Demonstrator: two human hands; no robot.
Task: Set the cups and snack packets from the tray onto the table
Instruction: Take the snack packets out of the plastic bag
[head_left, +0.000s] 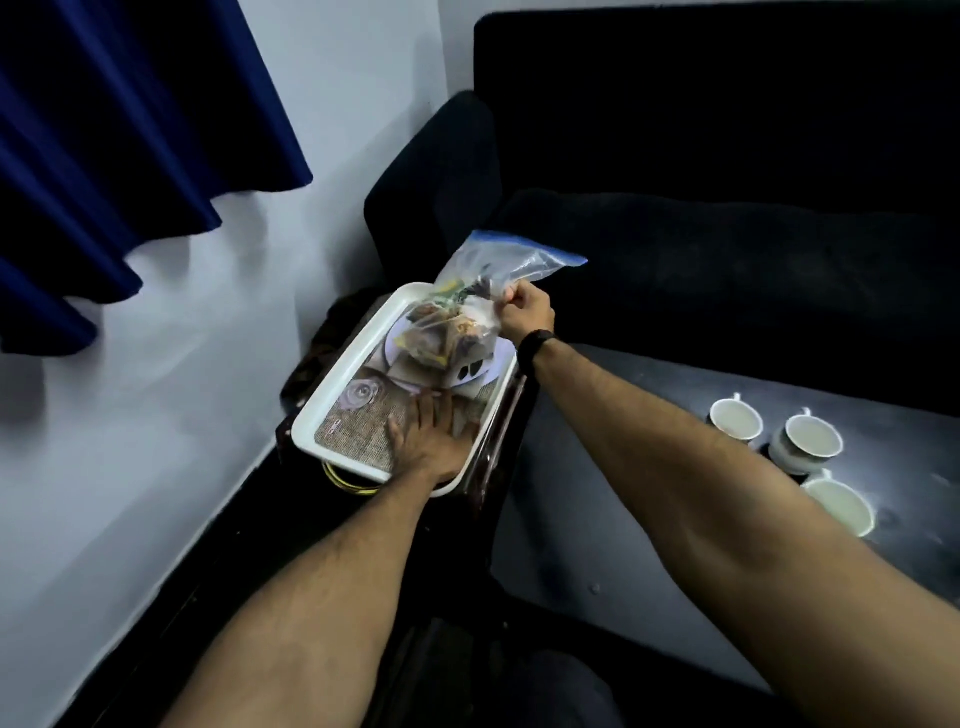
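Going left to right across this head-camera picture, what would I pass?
Blue curtain → white tray with the left hand pressed flat on it → clear snack bag pinched by the right hand → three white cups on the dark table.

A white tray (332, 384) carried a printed picture in beige weave and brown tones. The clear plastic bag (483, 291) had a blue zip strip and held brown and yellow snacks. Three white cups (802, 441) stood on a black table (623, 519). The curtain (104, 156) was deep blue, the wall (156, 415) pale grey, the sofa (727, 156) black
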